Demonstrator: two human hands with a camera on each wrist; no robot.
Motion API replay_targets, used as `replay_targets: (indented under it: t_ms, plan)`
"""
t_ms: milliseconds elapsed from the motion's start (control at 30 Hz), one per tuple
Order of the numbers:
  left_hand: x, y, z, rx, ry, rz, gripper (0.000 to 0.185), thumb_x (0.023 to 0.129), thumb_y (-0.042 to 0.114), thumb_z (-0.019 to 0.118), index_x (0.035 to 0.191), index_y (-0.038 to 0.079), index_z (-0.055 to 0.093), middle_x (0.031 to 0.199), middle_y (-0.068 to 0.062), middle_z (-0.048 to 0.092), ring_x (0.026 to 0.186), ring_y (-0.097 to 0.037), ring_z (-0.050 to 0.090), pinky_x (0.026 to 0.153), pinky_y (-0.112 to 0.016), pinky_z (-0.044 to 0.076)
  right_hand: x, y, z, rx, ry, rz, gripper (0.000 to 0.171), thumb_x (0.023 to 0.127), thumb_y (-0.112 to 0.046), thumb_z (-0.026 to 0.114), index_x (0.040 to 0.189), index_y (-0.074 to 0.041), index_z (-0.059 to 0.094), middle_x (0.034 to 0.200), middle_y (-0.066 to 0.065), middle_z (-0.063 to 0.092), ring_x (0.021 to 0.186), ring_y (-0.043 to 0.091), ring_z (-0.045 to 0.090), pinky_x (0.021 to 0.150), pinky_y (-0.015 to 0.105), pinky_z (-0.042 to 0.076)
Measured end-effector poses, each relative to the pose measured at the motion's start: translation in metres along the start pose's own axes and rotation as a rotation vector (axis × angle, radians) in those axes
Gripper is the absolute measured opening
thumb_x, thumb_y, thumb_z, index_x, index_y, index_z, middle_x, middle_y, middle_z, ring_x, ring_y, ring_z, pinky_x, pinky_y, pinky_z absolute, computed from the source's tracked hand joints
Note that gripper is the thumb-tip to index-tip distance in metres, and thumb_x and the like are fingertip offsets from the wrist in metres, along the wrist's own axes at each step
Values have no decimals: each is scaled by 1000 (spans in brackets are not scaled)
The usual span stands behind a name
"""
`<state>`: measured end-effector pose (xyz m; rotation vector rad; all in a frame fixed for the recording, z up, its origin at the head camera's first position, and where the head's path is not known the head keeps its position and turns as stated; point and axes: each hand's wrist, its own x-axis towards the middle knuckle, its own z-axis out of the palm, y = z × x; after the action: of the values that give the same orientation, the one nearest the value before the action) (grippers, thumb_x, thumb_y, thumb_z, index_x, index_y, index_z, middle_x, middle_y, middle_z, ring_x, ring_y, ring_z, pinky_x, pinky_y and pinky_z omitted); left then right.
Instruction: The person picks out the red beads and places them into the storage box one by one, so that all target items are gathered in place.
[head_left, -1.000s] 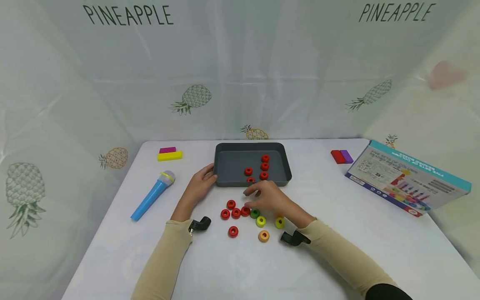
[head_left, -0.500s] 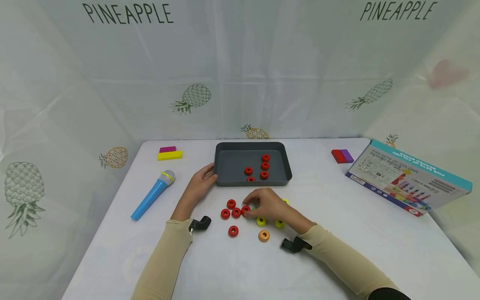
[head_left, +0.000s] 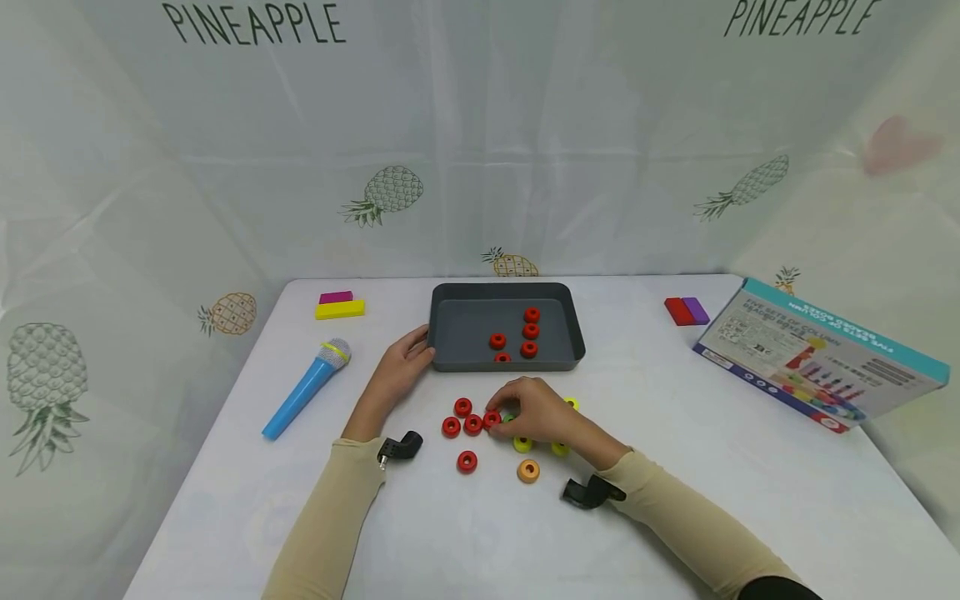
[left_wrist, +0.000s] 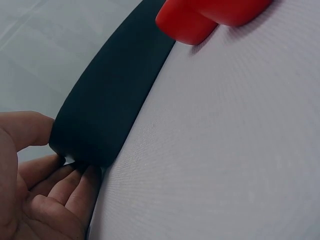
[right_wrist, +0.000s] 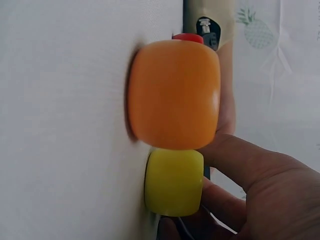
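My left hand [head_left: 397, 375] holds the near left corner of a dark grey tray [head_left: 468, 321]; the left wrist view shows the thumb at its rim and curled fingers [left_wrist: 75, 192] against its wall. Several red ring beads [head_left: 531, 331] lie in the tray's right half. In front of it, my right hand [head_left: 538, 408] pinches a red bead [head_left: 492, 419] between thumb and fingers, at the edge of a cluster of red beads [head_left: 472, 425]. Yellow beads [right_wrist: 174, 182] and a green bead [head_left: 508, 417] are partly hidden by this hand. An orange bead [head_left: 528, 471] lies nearer me.
A blue toy microphone [head_left: 306, 388] lies to the left, with yellow [head_left: 340, 310] and magenta blocks [head_left: 335, 297] behind it. At the right stand a cardboard game box [head_left: 810, 358] and, beside it, red [head_left: 678, 312] and purple blocks [head_left: 695, 311]. A pineapple-print curtain [head_left: 480, 142] hangs behind the table.
My right hand has come down from above the beads, and its fingertips have closed on a red bead. The left hand has stayed at the tray's corner.
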<state>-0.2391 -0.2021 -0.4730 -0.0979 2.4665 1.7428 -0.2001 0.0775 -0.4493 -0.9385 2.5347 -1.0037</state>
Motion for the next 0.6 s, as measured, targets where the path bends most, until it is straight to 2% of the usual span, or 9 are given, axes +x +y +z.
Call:
replay_targets:
  t_ms: [467,600]
  plan:
    - [-2,-2,0,-20,-6,19,59,102,28,58,157,23,38,164,-1,36,148,-23,42,122,-41,37,2,-2,-5,12,11,-24,20,80,-23,85,99,-22,79,98,-13,74,91,12,64,80,26,56]
    - [-1,-2,0,-7,1,23,59,102,29,59,157,23,39,163,-1,38,148,-23,42,122,-41,37,5,-5,-10,6,9,-27,20,81,-22,84,100,-21,79,100,-13,74,93,13,64,85,29,57]
